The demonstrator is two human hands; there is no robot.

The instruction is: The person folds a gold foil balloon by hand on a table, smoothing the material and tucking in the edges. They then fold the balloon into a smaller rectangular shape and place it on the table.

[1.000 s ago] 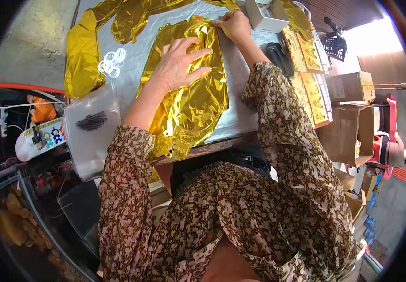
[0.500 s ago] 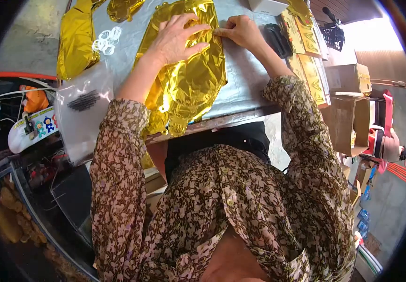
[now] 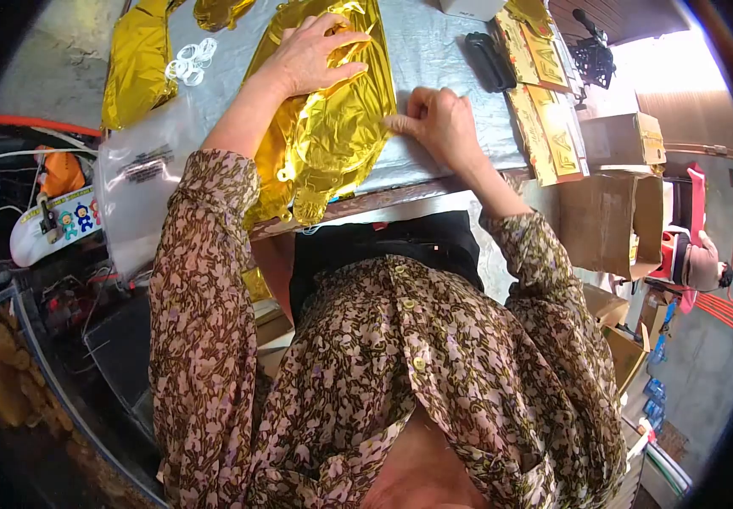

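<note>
A shiny gold foil balloon (image 3: pixel 345 140), flat and creased, lies on the silver-covered table with its tabbed end at the front edge. Across its upper part rests my left hand (image 3: pixel 311 58), palm down with fingers spread. My right hand (image 3: pixel 444 125) is at the balloon's right edge, thumb and bent fingers pinched together on the foil. More gold foil shows beneath and to the left of this piece. Farther left lies another folded gold foil piece (image 3: pixel 139 64), with several thin white rings (image 3: pixel 191 62) beside it.
A clear plastic bag (image 3: pixel 129 208) with dark print hangs over the table's left edge. Toward the right lie a black handled object (image 3: pixel 490 63) and gold lettered packets (image 3: pixel 545 127). Cardboard boxes (image 3: pixel 604 220) stand beyond. Another person (image 3: pixel 699 259) is at far right.
My right hand has slid down the balloon's right edge toward me. My left hand stays spread on the foil, shifted slightly up and left in view.
</note>
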